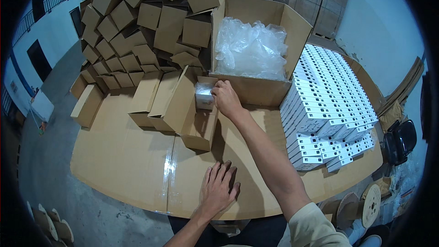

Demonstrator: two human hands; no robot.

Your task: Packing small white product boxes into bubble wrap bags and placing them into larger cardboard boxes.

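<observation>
My right hand (226, 98) reaches to the back end of an open cardboard box (197, 137), its fingers curled closed at a piece of clear plastic packing (203, 90). The plastic lies over something whitish inside the box; the fingertips are partly hidden there. Lower down, my left hand (220, 187) rests on the cardboard-covered table (123, 164), fingers spread and holding nothing. Just left of the open box stand two more brown boxes (155, 96), side by side. Behind my right hand is a large carton (256, 90) filled with crumpled clear plastic (251, 48).
Many empty-looking brown boxes (137, 23) are piled at the back left. White printed small boxes (327, 96) stand in tall stacked rows on the right. One brown box (87, 105) sits at the left edge. Spools (370, 206) and a black chair (400, 139) are on the floor.
</observation>
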